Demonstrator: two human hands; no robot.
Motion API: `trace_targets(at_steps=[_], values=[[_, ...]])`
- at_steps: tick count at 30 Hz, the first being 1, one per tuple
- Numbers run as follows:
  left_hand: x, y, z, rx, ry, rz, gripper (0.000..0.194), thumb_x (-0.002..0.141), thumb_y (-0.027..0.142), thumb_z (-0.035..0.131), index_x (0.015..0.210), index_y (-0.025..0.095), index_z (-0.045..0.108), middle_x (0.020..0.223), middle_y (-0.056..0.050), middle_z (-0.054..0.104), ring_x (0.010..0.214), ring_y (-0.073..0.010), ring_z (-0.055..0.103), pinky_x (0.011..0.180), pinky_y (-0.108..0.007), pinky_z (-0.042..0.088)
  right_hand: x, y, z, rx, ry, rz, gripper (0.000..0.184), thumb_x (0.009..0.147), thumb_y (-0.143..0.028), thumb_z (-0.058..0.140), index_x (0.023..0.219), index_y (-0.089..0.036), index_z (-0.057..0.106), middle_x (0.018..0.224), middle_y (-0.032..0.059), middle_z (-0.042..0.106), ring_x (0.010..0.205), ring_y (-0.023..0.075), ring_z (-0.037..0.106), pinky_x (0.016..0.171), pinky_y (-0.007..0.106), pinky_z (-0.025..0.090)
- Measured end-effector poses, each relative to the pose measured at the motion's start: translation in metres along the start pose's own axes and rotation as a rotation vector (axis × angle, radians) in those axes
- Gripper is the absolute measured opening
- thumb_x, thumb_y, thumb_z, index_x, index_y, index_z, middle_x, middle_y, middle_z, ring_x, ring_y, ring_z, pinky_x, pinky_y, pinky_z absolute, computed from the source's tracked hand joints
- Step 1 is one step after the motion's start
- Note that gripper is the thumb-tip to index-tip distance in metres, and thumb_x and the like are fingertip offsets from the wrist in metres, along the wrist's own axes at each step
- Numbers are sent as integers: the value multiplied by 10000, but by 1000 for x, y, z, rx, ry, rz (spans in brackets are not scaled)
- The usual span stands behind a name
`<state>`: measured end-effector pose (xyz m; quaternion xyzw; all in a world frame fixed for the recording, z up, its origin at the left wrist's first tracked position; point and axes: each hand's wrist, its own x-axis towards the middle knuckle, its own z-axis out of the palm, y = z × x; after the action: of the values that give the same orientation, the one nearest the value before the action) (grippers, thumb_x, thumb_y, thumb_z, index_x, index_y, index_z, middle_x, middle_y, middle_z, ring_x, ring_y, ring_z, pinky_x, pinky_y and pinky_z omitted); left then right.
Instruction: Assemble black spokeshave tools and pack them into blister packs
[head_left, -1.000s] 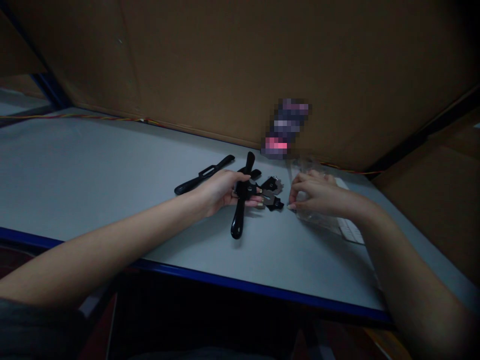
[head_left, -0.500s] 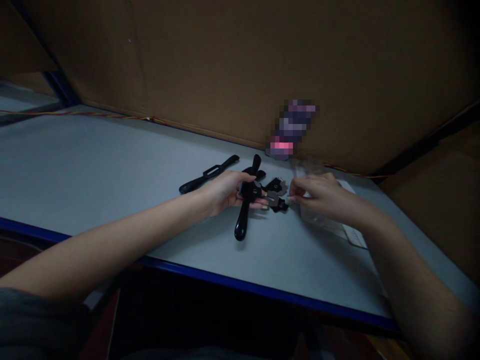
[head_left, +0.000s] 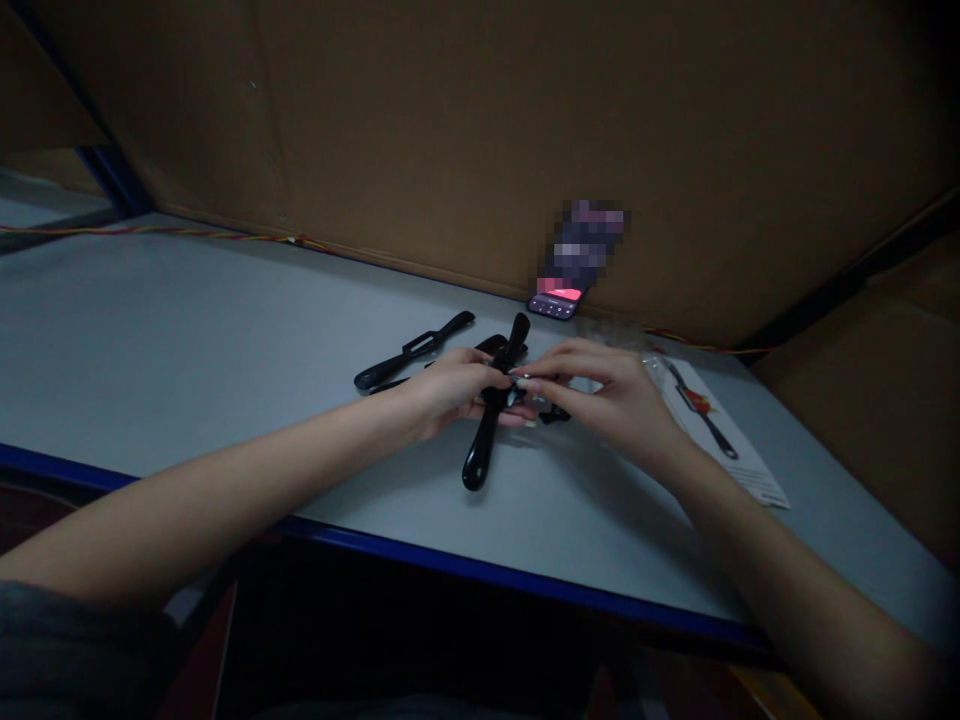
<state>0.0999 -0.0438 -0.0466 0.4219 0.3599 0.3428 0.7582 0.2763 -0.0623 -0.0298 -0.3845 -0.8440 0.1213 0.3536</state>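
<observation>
My left hand (head_left: 457, 385) is closed around the middle of a black spokeshave (head_left: 480, 445), with its two handles sticking out above and below my fingers. At its centre a bit of bare metal shows. The fingertips of my right hand (head_left: 592, 380) are pinched together against this middle part; whatever small thing they hold is too small to make out. Behind my left wrist lies a second black spokeshave body (head_left: 420, 346) with an open slot in its middle. Another black part (head_left: 555, 413) lies on the table just under my right fingers, partly hidden.
A phone (head_left: 574, 260) with a lit, blurred screen leans on the cardboard wall (head_left: 420, 130). At the right lies a printed card (head_left: 727, 430) picturing a spokeshave, beside clear plastic (head_left: 656, 370). A twisted wire (head_left: 225, 233) runs along the table's back edge.
My right hand has moved left from beside the loose parts to the spokeshave's middle, uncovering the printed card. My left hand keeps its hold in nearly the same place.
</observation>
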Motion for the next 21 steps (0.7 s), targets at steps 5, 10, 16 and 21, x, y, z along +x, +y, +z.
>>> trace_targets(at_steps=[5, 10, 16, 21], values=[[-1, 1, 1, -11, 0, 4, 130, 776, 54, 523, 902, 85, 532, 774, -147, 678, 667, -213, 693, 698, -361, 553, 0, 2, 6, 13, 67, 21, 125, 813, -221, 631, 871, -244, 740, 795, 30, 662, 733, 156, 599, 632, 298, 462], [-1, 3, 1, -46, -34, -84, 259, 784, 112, 433, 987, 18, 564, 751, -161, 681, 692, -220, 691, 763, -371, 532, 0, -2, 12, -27, 75, 54, 120, 814, -200, 624, 850, -228, 735, 736, 25, 631, 683, 147, 580, 599, 287, 439], [1, 2, -4, -95, -100, -93, 375, 657, 91, 456, 1006, 17, 575, 691, -121, 670, 712, -211, 670, 819, -387, 509, -1, -1, 12, -41, 54, 60, 107, 819, -212, 616, 842, -223, 720, 784, 30, 663, 702, 154, 595, 614, 292, 441], [0, 1, -2, -59, -106, -22, 292, 609, 24, 472, 884, 46, 569, 738, -126, 666, 689, -206, 676, 803, -392, 512, -1, -1, 13, -79, 60, 17, 113, 819, -178, 607, 832, -216, 713, 778, 30, 653, 715, 154, 586, 617, 285, 434]])
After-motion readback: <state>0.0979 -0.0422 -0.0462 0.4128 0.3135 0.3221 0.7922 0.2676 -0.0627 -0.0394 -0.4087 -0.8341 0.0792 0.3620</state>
